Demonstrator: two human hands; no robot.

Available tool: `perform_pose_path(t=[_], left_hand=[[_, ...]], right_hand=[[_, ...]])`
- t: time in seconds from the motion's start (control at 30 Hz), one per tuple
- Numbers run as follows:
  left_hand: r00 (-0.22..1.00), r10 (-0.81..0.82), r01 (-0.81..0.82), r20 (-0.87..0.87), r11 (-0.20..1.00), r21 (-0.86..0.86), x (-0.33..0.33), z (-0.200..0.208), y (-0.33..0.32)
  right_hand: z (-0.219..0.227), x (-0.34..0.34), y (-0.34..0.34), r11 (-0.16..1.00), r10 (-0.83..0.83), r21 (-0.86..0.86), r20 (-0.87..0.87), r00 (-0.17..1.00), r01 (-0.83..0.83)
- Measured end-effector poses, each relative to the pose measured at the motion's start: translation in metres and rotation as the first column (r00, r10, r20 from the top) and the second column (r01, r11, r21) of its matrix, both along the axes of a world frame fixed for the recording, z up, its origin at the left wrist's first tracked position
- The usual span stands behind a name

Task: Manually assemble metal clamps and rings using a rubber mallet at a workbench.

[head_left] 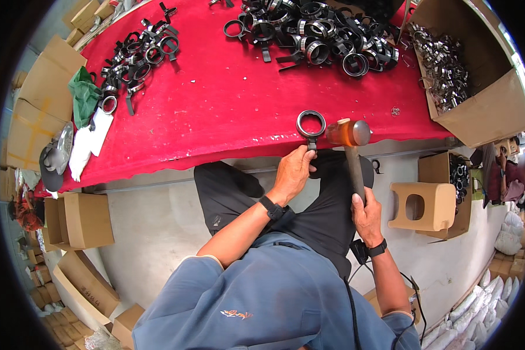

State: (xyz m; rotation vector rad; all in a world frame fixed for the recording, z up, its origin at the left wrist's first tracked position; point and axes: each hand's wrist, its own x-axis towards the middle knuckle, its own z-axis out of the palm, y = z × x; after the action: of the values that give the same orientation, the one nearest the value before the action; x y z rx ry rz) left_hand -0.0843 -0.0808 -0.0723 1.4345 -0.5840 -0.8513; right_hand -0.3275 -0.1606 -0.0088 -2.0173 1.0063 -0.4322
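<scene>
My left hand [294, 174] is closed on the short tab of a black ring clamp [311, 136], whose round opening has a metallic band. It keeps the ring upright over the near edge of the red-covered table [216, 111]. My right hand [367, 217] wraps round the handle of a mallet [352, 153]. The mallet's head, orange-brown with a pale grey face, is just right of the ring. Whether the two touch I cannot tell. Similar black and silver ring clamps [318, 51] lie heaped at the far middle, and a smaller heap [135, 65] is at the far left.
An open carton [487, 111] of shiny metal bands [446, 73] stands at the table's right. Below it are a tan plastic stool [437, 201] and another carton with black parts. Green cloth [84, 96] lies at the left edge; open cartons [87, 221] stand on the floor.
</scene>
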Motion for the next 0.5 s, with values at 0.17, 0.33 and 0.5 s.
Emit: perform_pose_path(t=[0.17, 0.33, 0.5], left_hand=[[0.973, 0.038, -0.039, 0.228, 0.999, 0.000, -0.001, -0.003, 0.002], [0.981, 0.022, -0.014, 0.193, 0.999, -0.041, -0.004, -0.002, -0.006], [0.973, 0.077, -0.073, 0.219, 0.997, -0.026, 0.005, 0.003, 0.004]], right_hand=[[0.054, 0.009, -0.007, 0.982, -0.065, -0.155, 0.259, 0.964, 0.108], [-0.025, 0.005, -0.007, 0.959, -0.015, -0.277, -0.256, 0.967, -0.058], [0.097, 0.045, -0.018, 0.903, 0.064, -0.417, -0.104, 0.992, -0.102]])
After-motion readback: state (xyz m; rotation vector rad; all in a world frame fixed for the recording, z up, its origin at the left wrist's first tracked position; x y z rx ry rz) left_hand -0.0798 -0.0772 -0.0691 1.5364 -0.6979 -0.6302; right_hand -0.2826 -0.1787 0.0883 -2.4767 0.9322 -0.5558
